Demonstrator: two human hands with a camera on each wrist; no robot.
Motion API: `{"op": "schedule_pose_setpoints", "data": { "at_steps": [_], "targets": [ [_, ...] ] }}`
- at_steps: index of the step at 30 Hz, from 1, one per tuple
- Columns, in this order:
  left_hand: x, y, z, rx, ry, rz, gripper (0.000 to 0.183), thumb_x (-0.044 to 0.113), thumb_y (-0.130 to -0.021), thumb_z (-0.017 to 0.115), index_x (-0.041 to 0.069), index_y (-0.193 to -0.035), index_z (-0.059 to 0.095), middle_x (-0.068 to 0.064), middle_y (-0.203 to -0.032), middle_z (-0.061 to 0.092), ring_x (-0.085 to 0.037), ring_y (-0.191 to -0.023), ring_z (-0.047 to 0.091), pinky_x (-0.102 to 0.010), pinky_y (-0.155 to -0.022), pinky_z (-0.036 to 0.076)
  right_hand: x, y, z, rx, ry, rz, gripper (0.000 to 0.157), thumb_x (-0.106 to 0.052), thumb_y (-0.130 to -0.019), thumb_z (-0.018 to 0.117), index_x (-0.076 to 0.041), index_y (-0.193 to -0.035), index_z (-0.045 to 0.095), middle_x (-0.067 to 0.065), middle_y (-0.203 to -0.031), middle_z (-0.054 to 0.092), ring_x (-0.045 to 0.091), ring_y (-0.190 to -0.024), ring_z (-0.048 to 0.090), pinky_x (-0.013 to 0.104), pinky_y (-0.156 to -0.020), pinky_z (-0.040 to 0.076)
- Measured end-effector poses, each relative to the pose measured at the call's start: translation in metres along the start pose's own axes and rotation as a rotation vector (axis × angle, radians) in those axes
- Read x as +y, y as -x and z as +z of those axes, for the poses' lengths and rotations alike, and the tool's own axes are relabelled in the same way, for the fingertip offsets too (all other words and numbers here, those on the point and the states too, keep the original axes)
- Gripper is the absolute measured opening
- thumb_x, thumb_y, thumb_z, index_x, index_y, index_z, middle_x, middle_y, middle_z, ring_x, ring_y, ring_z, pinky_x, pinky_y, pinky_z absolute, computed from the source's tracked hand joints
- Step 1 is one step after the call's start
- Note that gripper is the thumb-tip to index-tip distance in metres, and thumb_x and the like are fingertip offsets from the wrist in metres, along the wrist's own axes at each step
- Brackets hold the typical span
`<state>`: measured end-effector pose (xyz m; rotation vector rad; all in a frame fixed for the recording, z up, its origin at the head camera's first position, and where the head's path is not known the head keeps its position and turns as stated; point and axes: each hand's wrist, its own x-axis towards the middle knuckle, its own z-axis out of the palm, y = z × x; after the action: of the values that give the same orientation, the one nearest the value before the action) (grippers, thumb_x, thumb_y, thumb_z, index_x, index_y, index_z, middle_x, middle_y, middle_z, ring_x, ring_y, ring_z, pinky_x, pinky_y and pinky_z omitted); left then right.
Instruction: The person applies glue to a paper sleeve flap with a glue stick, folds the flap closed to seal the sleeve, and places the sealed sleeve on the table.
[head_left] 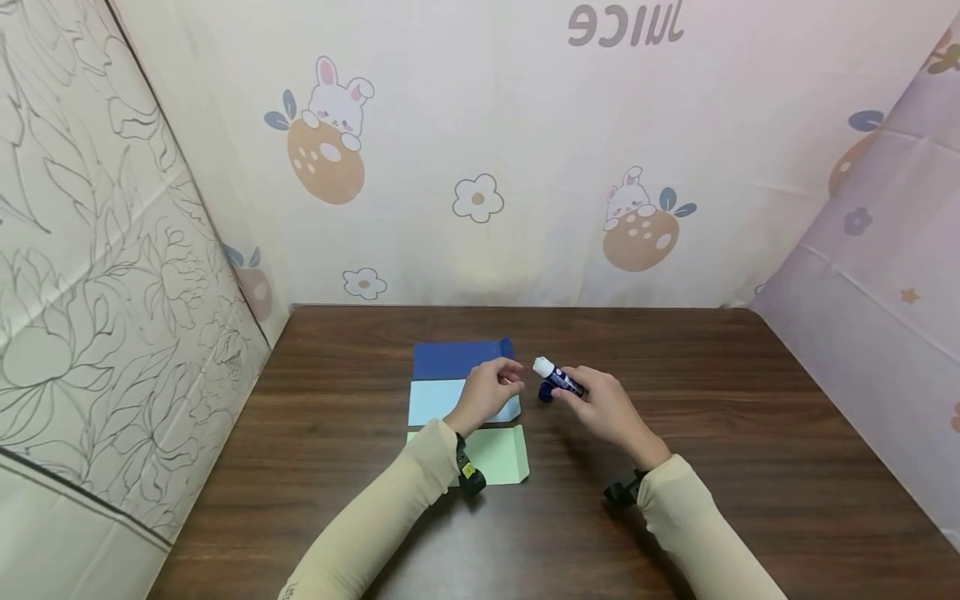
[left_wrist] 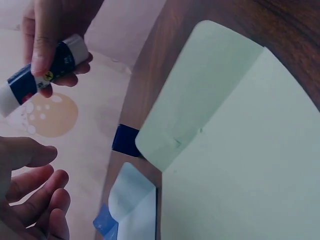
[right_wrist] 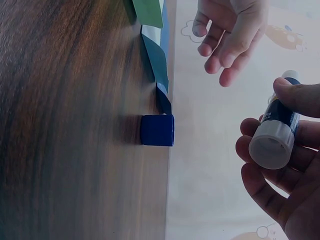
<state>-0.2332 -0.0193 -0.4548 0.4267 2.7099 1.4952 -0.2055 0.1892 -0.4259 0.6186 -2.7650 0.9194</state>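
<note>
Your right hand (head_left: 603, 406) grips a glue stick (head_left: 558, 377) between thumb and fingers, holding it tilted above the table, one white end pointing up toward your other hand. Your left hand (head_left: 486, 390) hangs free, its fingers loosely bent and the thumb parted from them, a short gap away from the glue stick. Below the glue stick, a dark blue cap (head_left: 545, 392) stands on the table with its opening upward.

Under your left hand you have a light blue paper piece (head_left: 435, 402), partly hidden by it. Just beyond that hand lies a dark blue paper piece (head_left: 446, 360), and nearer to you, partly beneath your left wrist, a light green paper piece (head_left: 501, 454). Each has a raised flap at the end toward your right hand.

A black band device sits on each of your wrists, below cream sleeves (head_left: 375, 508). Around your hands spreads the dark wooden table (head_left: 712, 417); past its far edge hangs a pale backdrop (head_left: 420, 250) printed with rabbits and flowers.
</note>
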Motion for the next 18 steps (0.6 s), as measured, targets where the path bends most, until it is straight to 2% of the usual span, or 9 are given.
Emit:
{"op": "schedule_pose_setpoints", "data": {
  "at_steps": [7, 18],
  "targets": [
    [0.003, 0.007, -0.008, 0.018, 0.024, -0.011, 0.032, 0.014, -0.090, 0.069, 0.005, -0.120, 0.065, -0.007, -0.102, 0.071, -0.018, -0.090, 0.065, -0.029, -0.076, 0.052, -0.003, -0.001, 0.002, 0.004, -0.006, -0.014, 0.033, -0.020, -0.089, 0.071, -0.001, -0.116, 0.068, 0.004, -0.082, 0.063, 0.011, -0.066, 0.049, 0.022, -0.057, 0.040],
    [0.005, 0.015, -0.020, 0.020, 0.086, -0.038, 0.043, 0.017, -0.089, 0.071, 0.005, -0.128, 0.060, -0.013, -0.113, 0.069, -0.022, -0.098, 0.061, -0.036, -0.082, 0.051, -0.006, 0.000, 0.005, -0.005, -0.013, -0.014, 0.034, -0.021, -0.090, 0.071, -0.001, -0.118, 0.068, 0.004, -0.084, 0.064, 0.012, -0.070, 0.051, 0.024, -0.061, 0.042]
  ]
}}
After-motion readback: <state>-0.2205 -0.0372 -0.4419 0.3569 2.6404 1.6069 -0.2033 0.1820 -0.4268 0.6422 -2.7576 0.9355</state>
